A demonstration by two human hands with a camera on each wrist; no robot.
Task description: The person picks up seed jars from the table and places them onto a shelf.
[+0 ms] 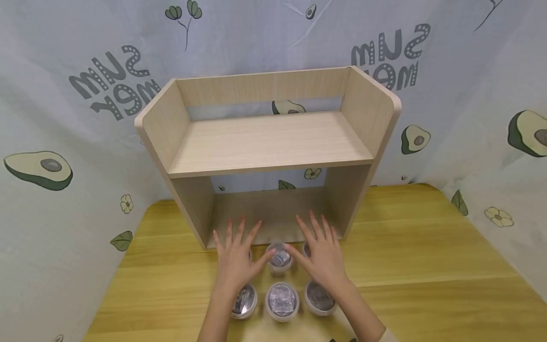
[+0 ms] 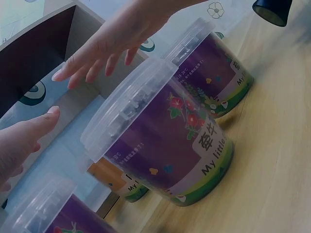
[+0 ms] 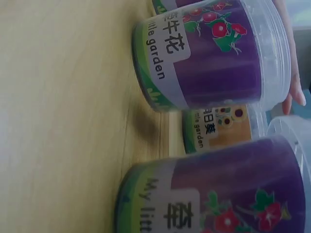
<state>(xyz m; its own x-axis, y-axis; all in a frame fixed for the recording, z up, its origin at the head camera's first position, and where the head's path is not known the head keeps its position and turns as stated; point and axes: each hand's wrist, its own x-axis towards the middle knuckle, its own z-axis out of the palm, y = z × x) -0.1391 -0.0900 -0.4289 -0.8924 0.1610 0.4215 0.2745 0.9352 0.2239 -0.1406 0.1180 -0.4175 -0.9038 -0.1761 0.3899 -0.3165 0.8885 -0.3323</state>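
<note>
My left hand (image 1: 234, 266) has its fingers spread and straight, above the left tubs. My right hand (image 1: 325, 262) is spread likewise over the right tubs. Neither hand holds anything. Round lidded tubs stand in two rows: a left front tub (image 1: 245, 301), a middle front tub (image 1: 282, 301), a right front tub (image 1: 319, 298) and a middle back tub (image 1: 279, 259); hands partly cover the others. The left wrist view shows a purple-labelled tub (image 2: 170, 141), and an orange-labelled tub (image 2: 114, 177) behind it. Purple (image 3: 218, 58) and orange tubs (image 3: 223, 128) also appear in the right wrist view.
A pale wooden two-tier shelf (image 1: 269, 142) stands behind the tubs, open at the front. It rests on a wood-grain table (image 1: 427, 266). A printed curtain (image 1: 265, 38) hangs behind. A dark cylindrical object (image 2: 272, 12) shows at the left wrist view's top right.
</note>
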